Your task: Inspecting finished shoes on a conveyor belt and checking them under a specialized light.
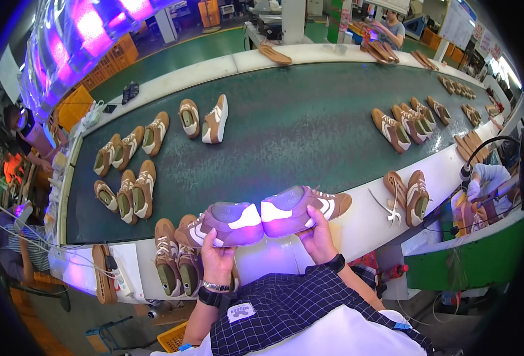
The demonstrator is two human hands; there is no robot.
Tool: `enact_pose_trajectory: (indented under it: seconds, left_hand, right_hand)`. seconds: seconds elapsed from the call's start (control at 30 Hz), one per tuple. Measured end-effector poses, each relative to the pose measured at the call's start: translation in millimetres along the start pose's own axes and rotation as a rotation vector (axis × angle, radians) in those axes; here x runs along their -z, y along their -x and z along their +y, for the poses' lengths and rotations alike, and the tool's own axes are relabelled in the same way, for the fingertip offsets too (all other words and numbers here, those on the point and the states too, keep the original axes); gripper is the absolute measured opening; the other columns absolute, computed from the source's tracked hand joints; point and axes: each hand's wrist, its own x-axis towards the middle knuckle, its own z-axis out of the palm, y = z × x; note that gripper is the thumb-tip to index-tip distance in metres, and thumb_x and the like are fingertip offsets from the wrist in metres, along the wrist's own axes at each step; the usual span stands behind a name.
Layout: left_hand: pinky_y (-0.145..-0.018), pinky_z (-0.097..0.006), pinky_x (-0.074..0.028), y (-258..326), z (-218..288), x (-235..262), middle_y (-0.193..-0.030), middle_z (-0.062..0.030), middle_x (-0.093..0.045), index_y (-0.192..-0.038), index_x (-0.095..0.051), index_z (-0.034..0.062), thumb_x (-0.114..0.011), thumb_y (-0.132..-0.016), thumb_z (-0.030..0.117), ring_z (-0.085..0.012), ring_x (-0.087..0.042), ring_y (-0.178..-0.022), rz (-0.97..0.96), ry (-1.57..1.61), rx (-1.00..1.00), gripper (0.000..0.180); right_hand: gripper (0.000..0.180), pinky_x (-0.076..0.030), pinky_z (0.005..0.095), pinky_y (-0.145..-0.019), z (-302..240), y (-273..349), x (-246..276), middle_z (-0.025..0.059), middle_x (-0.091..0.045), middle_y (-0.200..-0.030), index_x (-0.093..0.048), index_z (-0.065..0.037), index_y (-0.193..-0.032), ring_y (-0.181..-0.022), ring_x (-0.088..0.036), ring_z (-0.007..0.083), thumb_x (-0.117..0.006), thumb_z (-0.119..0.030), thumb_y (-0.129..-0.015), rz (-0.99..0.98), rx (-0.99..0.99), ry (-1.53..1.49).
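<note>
Left hand (pixel 217 256) pinches 1 brown shoe (pixel 239 234); right hand (pixel 319 238) pinches a second brown shoe (pixel 292 222). Both shoes heel to heel above white bench (pixel 360 228). More shoes (pixel 167 255) stand left on bench, others on green belt (pixel 297 136).

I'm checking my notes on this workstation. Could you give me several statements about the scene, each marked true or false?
1. The left hand holds a shoe. True.
2. The right hand is empty. False: the right hand holds another shoe.
3. The two held shoes have their heels toward each other. True.
4. The long work surface is bright red. False: the long work surface is dark green.
5. A dark band circles the right wrist. True.
</note>
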Motion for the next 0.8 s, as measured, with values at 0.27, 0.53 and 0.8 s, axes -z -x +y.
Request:
enact_pose_trajectory:
  seconds: [0.27,0.53,0.8]
  left_hand:
    - [-0.085,-0.037,-0.052,6,1,-5,-0.114,-0.0044,-0.063,-0.122,-0.055,0.009,-0.064,-0.086,0.019,-0.0208,-0.061,-0.104,-0.007,-0.052,-0.039,0.039]
    - [-0.096,-0.04,-0.049,8,2,-7,-0.119,-0.0056,-0.062,-0.125,-0.053,0.0074,-0.063,-0.086,0.015,-0.0224,-0.06,-0.11,-0.095,-0.08,-0.119,0.041]
    - [-0.097,-0.039,-0.049,10,2,-10,-0.119,-0.0049,-0.062,-0.126,-0.053,0.0072,-0.063,-0.086,0.014,-0.0216,-0.059,-0.11,-0.104,-0.127,-0.173,0.041]
  right_hand:
    - [0.048,-0.044,0.042,-0.101,2,1,5,0.0074,-0.056,-0.127,-0.044,-0.008,-0.134,-0.117,-0.055,0.0221,-0.058,-0.025,-0.091,-0.03,0.044,0.03]
    - [0.042,-0.045,0.0376,-0.099,-4,4,8,0.0067,-0.059,-0.12,-0.048,-0.005,-0.129,-0.112,-0.057,0.0193,-0.059,-0.018,-0.09,-0.074,0.106,0.039]
    - [0.043,-0.046,0.0367,-0.098,-4,4,8,0.0071,-0.06,-0.119,-0.048,-0.004,-0.128,-0.109,-0.059,0.0188,-0.06,-0.016,-0.089,-0.056,0.172,0.082]
